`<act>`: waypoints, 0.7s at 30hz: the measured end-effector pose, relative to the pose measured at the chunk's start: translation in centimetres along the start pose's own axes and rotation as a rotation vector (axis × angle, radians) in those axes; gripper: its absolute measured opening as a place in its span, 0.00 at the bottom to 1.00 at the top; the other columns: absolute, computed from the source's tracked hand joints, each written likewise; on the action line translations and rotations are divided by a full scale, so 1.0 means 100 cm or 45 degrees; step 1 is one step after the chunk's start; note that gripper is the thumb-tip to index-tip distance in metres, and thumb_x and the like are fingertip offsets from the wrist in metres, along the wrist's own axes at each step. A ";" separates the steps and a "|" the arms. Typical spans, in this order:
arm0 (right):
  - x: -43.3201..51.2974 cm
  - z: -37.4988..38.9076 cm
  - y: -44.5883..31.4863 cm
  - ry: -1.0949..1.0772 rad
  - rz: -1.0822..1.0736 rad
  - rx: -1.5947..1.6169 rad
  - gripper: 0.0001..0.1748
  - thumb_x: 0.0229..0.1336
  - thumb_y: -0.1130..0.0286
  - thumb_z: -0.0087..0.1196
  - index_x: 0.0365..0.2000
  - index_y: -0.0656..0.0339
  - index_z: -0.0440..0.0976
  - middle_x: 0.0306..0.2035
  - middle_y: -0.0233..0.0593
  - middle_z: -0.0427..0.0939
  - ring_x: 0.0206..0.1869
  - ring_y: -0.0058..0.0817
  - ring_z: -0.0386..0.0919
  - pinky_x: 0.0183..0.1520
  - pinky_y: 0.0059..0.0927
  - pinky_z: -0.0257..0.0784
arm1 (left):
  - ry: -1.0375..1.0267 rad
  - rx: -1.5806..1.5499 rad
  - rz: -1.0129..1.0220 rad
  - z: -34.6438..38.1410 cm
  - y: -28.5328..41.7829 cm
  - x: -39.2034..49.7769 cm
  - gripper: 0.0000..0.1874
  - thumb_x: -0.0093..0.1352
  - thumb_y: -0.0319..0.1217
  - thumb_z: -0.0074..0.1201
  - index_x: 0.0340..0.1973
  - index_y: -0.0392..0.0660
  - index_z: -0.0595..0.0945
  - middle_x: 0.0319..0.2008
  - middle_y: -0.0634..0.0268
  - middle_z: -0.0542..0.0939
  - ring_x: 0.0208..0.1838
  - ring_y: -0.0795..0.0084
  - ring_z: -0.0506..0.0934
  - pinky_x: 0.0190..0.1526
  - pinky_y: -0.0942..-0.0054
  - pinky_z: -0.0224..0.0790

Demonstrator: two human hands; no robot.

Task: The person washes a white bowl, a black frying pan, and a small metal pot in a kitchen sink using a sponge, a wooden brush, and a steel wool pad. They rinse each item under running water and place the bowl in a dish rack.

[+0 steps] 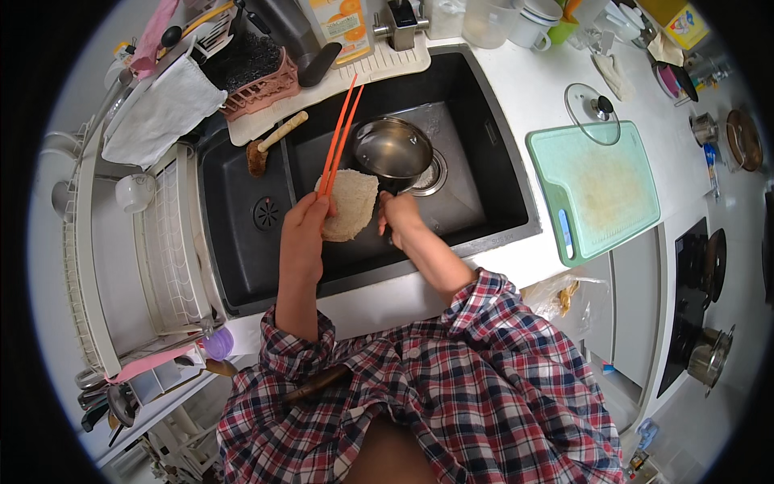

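Note:
My left hand (309, 221) grips a pair of orange chopsticks (340, 133), their tips pointing to the far side of the sink. Against its fingers is a beige scrubbing cloth or loofah pad (351, 206), which hangs over the basin; whether the fingers pinch it too is hard to tell. My right hand (400, 216) is closed around the dark handle of a steel saucepan (393, 148). The pan is tilted with its inside facing up, in the larger basin of a black double sink (471, 212), partly covering the drain strainer (432, 175).
A wooden-handled brush (281, 133) lies across the sink divider. To the right, a green cutting board (595, 187) carries a glass lid (592, 114). A dish rack (175, 242) with a white cup (135, 192) stands left. Behind are the faucet (401, 24) and an orange-labelled bottle (343, 30).

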State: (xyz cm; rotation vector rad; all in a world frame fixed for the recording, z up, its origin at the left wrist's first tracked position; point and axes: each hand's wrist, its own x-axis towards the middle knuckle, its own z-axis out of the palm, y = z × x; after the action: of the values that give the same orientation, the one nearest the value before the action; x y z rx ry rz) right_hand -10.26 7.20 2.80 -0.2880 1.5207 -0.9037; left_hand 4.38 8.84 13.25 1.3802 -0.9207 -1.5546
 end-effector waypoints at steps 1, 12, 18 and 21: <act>-0.006 0.003 0.004 0.007 -0.001 -0.021 0.22 0.62 0.67 0.45 0.15 0.68 0.64 0.12 0.41 0.65 0.09 0.31 0.62 0.11 0.34 0.59 | 0.002 0.004 0.003 -0.001 0.000 0.000 0.13 0.69 0.33 0.43 0.23 0.43 0.72 0.19 0.76 0.61 0.25 0.86 0.57 0.27 0.83 0.46; -0.034 0.027 0.023 -0.177 0.175 -0.053 0.17 0.59 0.67 0.47 0.18 0.70 0.65 0.16 0.42 0.66 0.13 0.31 0.63 0.13 0.34 0.59 | -0.010 -0.031 0.049 -0.007 -0.001 -0.004 0.12 0.69 0.32 0.43 0.23 0.43 0.72 0.20 0.76 0.62 0.25 0.86 0.57 0.28 0.83 0.46; -0.031 0.023 0.022 -0.264 0.174 -0.116 0.17 0.59 0.70 0.46 0.17 0.69 0.65 0.15 0.41 0.64 0.12 0.30 0.62 0.13 0.34 0.59 | 0.027 -0.034 0.034 -0.010 0.004 -0.008 0.12 0.69 0.32 0.43 0.23 0.43 0.71 0.20 0.76 0.61 0.25 0.86 0.57 0.28 0.83 0.46; -0.025 0.012 0.020 -0.299 0.163 -0.140 0.18 0.60 0.69 0.45 0.16 0.68 0.64 0.14 0.39 0.64 0.12 0.29 0.62 0.12 0.33 0.60 | 0.035 -0.029 0.034 -0.014 0.002 -0.008 0.12 0.69 0.32 0.43 0.23 0.43 0.71 0.20 0.76 0.61 0.25 0.86 0.57 0.28 0.83 0.46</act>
State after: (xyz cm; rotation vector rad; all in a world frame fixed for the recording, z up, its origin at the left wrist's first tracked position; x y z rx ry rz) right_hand -8.10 9.68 3.37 -0.3597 1.3566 -0.6623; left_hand 5.82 9.51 13.56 1.3647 -0.8984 -1.5177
